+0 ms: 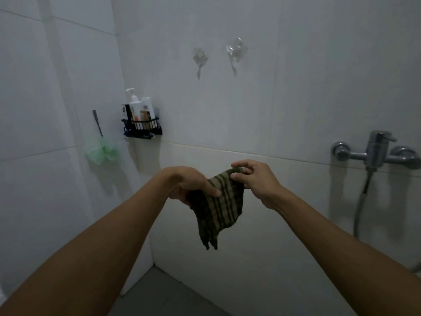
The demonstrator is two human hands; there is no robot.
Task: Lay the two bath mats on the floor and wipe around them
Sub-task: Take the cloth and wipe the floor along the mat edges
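Note:
A dark green cloth with pale stripes hangs in the air in front of the white tiled wall, held by both hands. My left hand grips its upper left part, thumb across the fabric. My right hand pinches its top corner between fingers and thumb. The cloth's lower end dangles free. No bath mat is in view.
Two clear hooks are stuck high on the wall. A black rack with bottles sits in the corner, a green bath pouf hangs to its left. A chrome shower tap with hose is at right. Grey floor shows below.

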